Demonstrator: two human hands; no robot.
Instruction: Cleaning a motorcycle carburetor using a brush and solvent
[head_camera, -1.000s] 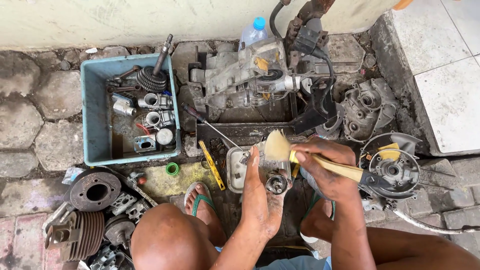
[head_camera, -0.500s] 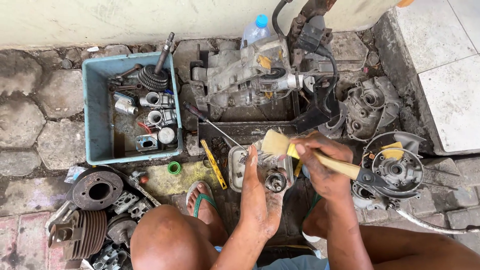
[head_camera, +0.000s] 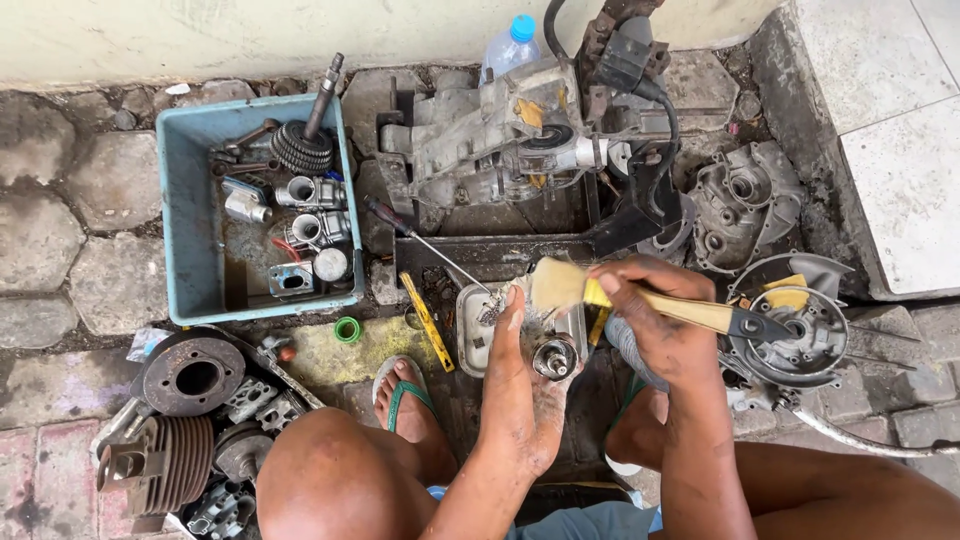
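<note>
Holding a small round greasy metal part (head_camera: 555, 357) in the left hand (head_camera: 520, 390), grip pinching it over the metal tray (head_camera: 475, 335) on the paved floor, right hand (head_camera: 655, 320) clamping a paintbrush (head_camera: 560, 285), cleaning seemingly underway, grime remaining.

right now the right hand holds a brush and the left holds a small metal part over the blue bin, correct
Not quite. In the head view the left hand holds the metal part over a small tray, not the blue bin. The right hand does hold the brush.
</note>
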